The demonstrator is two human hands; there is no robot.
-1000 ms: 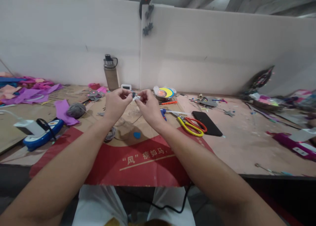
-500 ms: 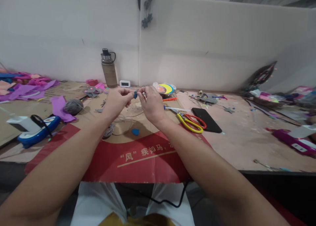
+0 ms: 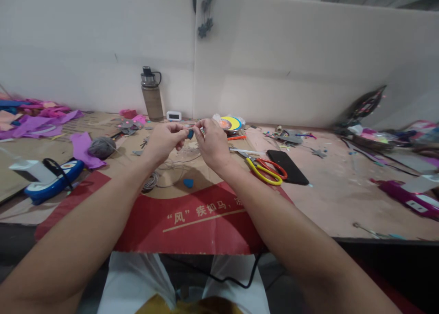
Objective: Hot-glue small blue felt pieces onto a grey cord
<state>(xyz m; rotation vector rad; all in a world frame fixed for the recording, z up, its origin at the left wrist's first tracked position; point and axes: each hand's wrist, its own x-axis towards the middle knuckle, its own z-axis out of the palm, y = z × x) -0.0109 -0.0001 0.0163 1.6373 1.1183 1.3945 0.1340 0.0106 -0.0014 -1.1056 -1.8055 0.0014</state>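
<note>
My left hand (image 3: pixel 164 142) is closed in a pinch at a small dark blue piece (image 3: pixel 190 134), held up above the cardboard. From the other side, the thumb and fingers of my right hand (image 3: pixel 212 142) pinch close against the same piece. Whether a thin strand also runs between the fingertips is too small to tell. Below the hands lie a bright blue flat piece (image 3: pixel 188 183) and a loosely coiled grey cord (image 3: pixel 150 182). Just right of my right wrist are scissors (image 3: pixel 265 171) with yellow and red handles.
A red-printed cardboard sheet (image 3: pixel 192 231) covers the table's front. A black phone (image 3: pixel 287 167) lies beside the scissors. Leftward are a grey yarn ball (image 3: pixel 102 147), purple cloth (image 3: pixel 84 149) and a blue power strip (image 3: pixel 56 181). A bottle (image 3: pixel 152 97) stands by the wall.
Both hands stay nearly in place, still together at the small blue piece. That piece has shifted very slightly right and down between the fingertips.
</note>
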